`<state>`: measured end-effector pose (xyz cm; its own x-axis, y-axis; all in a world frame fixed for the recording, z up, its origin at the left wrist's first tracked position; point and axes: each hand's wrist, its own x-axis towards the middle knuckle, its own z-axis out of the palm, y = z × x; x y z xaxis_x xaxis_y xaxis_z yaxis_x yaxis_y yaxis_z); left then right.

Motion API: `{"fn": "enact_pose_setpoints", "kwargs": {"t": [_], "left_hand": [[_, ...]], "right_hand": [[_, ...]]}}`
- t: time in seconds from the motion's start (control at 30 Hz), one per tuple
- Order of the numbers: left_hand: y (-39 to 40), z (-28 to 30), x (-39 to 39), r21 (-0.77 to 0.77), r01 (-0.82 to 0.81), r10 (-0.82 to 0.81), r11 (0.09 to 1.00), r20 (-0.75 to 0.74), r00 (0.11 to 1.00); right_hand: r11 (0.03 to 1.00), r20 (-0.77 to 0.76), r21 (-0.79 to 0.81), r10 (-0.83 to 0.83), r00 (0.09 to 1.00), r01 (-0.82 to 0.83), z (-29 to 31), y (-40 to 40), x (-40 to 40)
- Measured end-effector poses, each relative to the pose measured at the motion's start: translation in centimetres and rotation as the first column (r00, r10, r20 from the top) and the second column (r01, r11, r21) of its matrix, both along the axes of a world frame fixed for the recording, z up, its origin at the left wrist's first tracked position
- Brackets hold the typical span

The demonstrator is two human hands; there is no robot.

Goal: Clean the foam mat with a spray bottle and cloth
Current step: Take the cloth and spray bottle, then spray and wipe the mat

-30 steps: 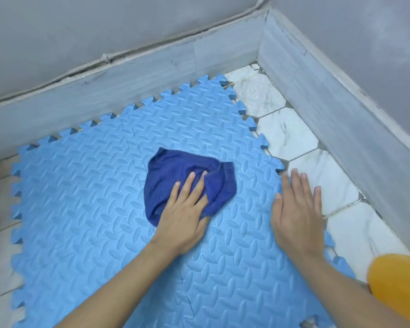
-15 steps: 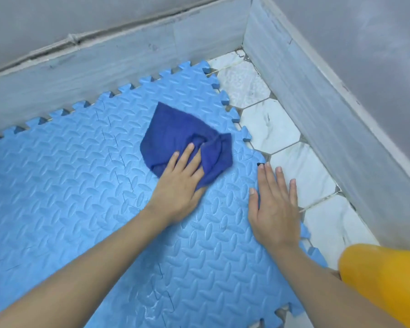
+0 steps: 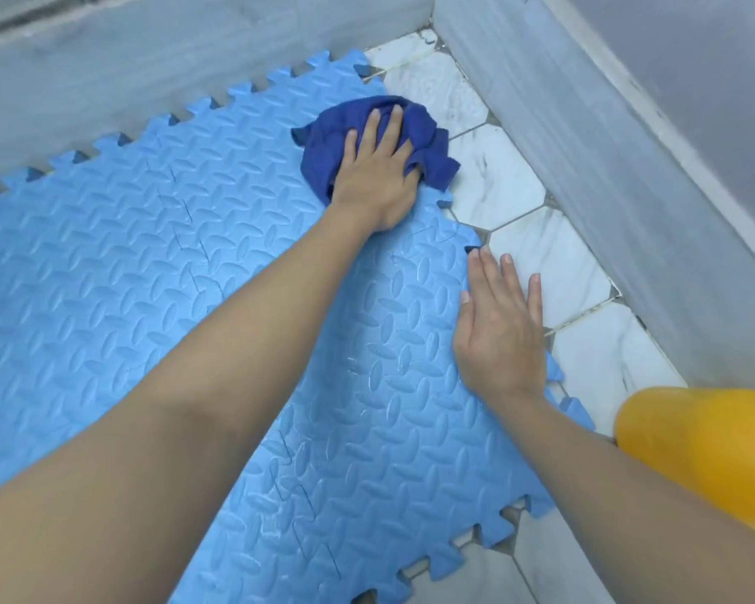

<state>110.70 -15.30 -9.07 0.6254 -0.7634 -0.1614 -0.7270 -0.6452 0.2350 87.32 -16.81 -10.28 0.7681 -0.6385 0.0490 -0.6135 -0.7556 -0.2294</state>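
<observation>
A light blue foam mat (image 3: 149,263) with a raised leaf pattern and toothed edges covers the floor. A dark blue cloth (image 3: 428,137) lies bunched at the mat's far right corner, partly over the tile. My left hand (image 3: 378,167) presses down on the cloth with its fingers spread over it. My right hand (image 3: 500,329) lies flat and open on the mat's right edge, fingertips reaching the tile. A yellow rounded object (image 3: 707,446), possibly the spray bottle, shows at the right edge, blurred.
White hexagonal floor tiles (image 3: 554,263) run along the mat's right side. Grey skirting and walls (image 3: 628,176) meet in a corner just beyond the cloth. The back wall (image 3: 149,80) borders the mat's far edge.
My left hand has pushed the cloth away and to the right, from mid-mat to the far right corner. My right hand has stayed flat on the mat's right edge.
</observation>
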Motion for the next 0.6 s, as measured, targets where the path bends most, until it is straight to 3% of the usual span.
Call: {"fn": "enact_pose_setpoints", "kwargs": {"t": [0.2, 0.27, 0.4, 0.43, 0.53, 0.6], "left_hand": [[13.9, 0.2, -9.2, 0.055, 0.285, -0.289, 0.957, 0.095, 0.953], [17.3, -0.1, -10.3, 0.068, 0.303, -0.308, 0.951, 0.101, 0.946], [11.4, 0.3, -7.8, 0.034, 0.009, -0.01, 0.999, 0.022, 1.0], [9.1, 0.3, -7.2, 0.019, 0.001, -0.001, 1.0, 0.015, 1.0], [5.1, 0.4, -4.8, 0.004, 0.223, -0.223, 0.975, 0.024, 0.975], [5.2, 0.4, -0.8, 0.003, 0.189, -0.189, 0.982, 0.02, 0.982]], "right_hand": [[1.0, 0.026, 0.012, -0.005, 1.0, 0.005, 0.0, 0.0, -0.1], [1.0, 0.03, 0.013, -0.006, 1.0, 0.006, 0.1, 0.1, 0.0], [1.0, 0.043, 0.003, -0.003, 0.999, 0.003, -0.1, 0.0, -0.1], [1.0, 0.051, 0.001, -0.006, 0.999, 0.006, -0.1, 0.0, -0.2], [1.0, 0.072, 0.001, -0.013, 0.997, 0.013, -0.1, 0.1, -0.2], [1.0, 0.078, -0.009, -0.004, 0.997, 0.005, -0.3, 0.0, -0.3]]}}
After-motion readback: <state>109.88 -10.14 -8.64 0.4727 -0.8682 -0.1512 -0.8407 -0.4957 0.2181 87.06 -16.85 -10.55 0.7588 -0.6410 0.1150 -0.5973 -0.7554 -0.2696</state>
